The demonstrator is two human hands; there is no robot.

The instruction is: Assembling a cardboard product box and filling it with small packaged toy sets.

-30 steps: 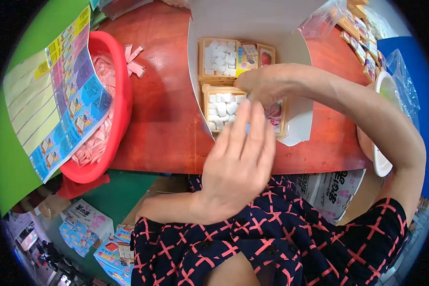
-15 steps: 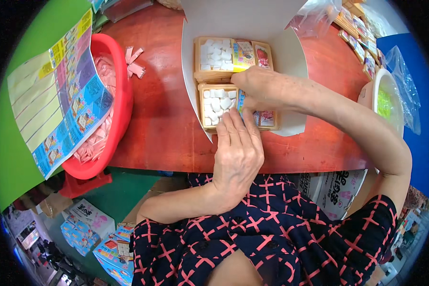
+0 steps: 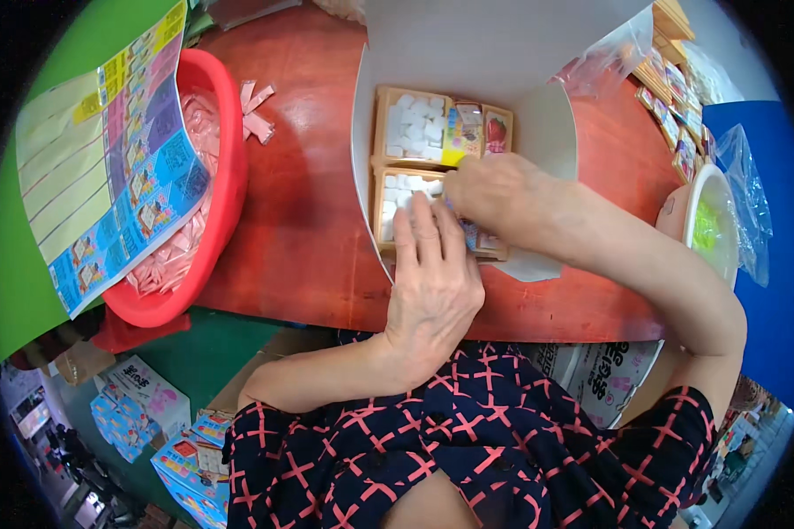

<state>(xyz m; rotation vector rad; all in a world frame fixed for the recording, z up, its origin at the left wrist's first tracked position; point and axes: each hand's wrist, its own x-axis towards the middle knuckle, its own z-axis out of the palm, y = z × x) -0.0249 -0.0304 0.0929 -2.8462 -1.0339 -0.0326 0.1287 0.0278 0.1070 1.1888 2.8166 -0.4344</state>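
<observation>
Two tan trays lie one behind the other in an open white carton. White marshmallows fill the left part of the far tray; a yellow printed label and small picture packets sit in its right part. The near tray also holds marshmallows, and my hands cover much of it. My left hand rests with outstretched fingers on its front part, holding nothing that I can see. Bent over the middle of the same tray, my right hand has its fingers curled together. What those fingers pinch, if anything, is hidden.
On the left stands a red basin of pink wrapped strips, a printed sheet lying over it. Several pink strips lie on the red table. At right are a white bowl with green contents, a plastic bag and stacked trays.
My right hand has moved slightly down and right, over the near tray. My left fingers remain on that tray. The whole view has shifted a little.
</observation>
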